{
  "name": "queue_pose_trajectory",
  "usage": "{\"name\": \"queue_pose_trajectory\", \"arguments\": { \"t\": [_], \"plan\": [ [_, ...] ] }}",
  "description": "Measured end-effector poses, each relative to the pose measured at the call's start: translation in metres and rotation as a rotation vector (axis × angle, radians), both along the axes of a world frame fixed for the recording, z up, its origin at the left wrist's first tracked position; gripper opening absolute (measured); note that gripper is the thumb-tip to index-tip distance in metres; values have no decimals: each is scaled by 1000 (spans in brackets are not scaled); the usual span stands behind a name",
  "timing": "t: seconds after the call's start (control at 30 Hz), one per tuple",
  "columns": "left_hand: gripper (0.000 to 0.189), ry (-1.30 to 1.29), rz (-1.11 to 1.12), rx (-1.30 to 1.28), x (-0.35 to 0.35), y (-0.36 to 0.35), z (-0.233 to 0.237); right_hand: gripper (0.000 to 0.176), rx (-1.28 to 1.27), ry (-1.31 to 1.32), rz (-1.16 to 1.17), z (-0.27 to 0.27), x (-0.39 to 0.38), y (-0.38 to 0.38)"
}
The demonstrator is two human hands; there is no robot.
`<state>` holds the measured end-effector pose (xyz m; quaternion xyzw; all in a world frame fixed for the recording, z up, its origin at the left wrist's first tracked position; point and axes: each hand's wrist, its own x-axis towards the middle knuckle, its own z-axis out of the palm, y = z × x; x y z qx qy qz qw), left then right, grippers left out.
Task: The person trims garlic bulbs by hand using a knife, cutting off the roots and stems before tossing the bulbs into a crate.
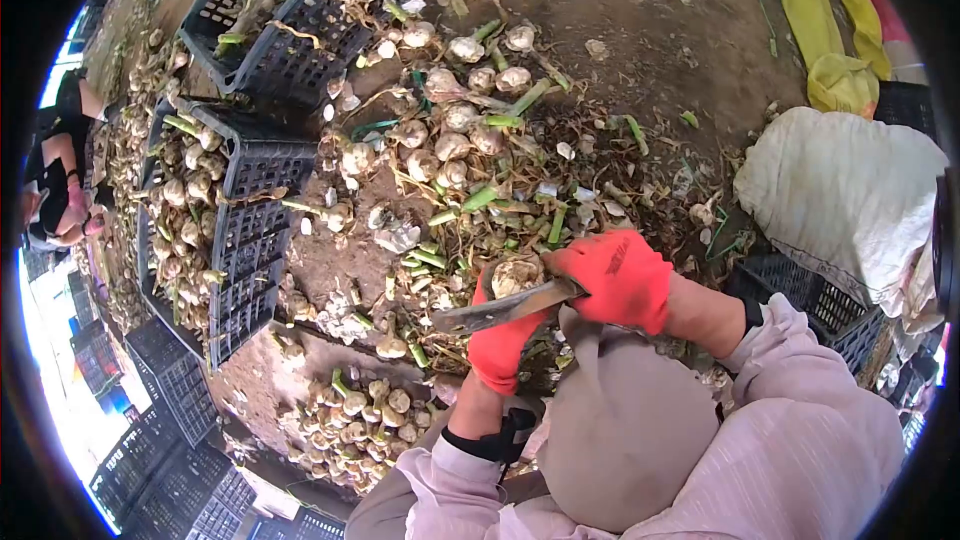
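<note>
My left hand [502, 345], in a red glove, is closed around a garlic bulb [517, 276] that shows above its fingers. A knife [505, 308] with a broad, worn blade lies across the front of that hand, close below the bulb. Its handle end is in my right hand [618, 282], also red-gloved and closed. Cut green stems [428, 258] and loose bulbs [460, 118] lie on the ground just beyond my hands.
Black plastic crates [262, 230] of garlic stand at the left. A heap of bulbs [368, 415] lies lower left. At the right are a white sack [840, 200], a yellow sack [845, 80] and a dark crate [800, 290]. Another person [62, 160] is at far left.
</note>
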<state>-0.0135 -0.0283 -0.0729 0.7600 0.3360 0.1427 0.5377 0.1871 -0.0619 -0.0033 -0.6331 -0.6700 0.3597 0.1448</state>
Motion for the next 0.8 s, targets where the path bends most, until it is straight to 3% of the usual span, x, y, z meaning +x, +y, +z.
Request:
{"name": "queue_pose_trajectory", "arguments": {
  "t": [0.07,0.1,0.17,0.23,0.33,0.37,0.4,0.47,0.53,0.57,0.6,0.63,0.67,0.7,0.8],
  "plan": [
    [49,29,38,4,3,1,4,29,12,-28,3,-3,-2,-2],
    [49,75,-53,271,9,7,15,33,1,-43,12,-4,-1,-2],
    [50,101,-142,519,13,10,26,43,-24,-73,29,-9,3,-1],
    [51,57,-138,484,16,9,30,35,19,-22,20,-16,6,0],
    [55,-26,258,-318,18,-3,34,30,60,27,-41,-31,10,-5],
    [57,-171,342,-473,15,-5,43,29,73,37,-65,-42,14,-6],
    [59,-314,419,-629,11,-5,55,30,-330,-19,-269,-67,34,-6],
    [65,-309,323,-633,6,6,76,36,-253,-21,-574,-87,67,-24],
    [72,-271,455,-573,15,6,67,34,-389,627,-719,-59,47,-18],
    [82,-320,517,-709,10,-2,50,32,-431,951,-790,-44,35,-12],
    [93,-182,332,-426,10,4,31,33,-447,1189,-785,-36,22,-8],
    [96,160,235,-143,23,12,45,38,-613,1251,-700,-14,17,-3],
    [99,499,134,141,35,19,65,39,-610,1377,-791,-25,4,-3],
    [103,542,144,13,40,24,74,38,-552,1294,-768,-31,-2,-4],
    [99,-46,263,-592,24,15,42,37,-265,985,-538,-28,-7,-8]
  ]
}}
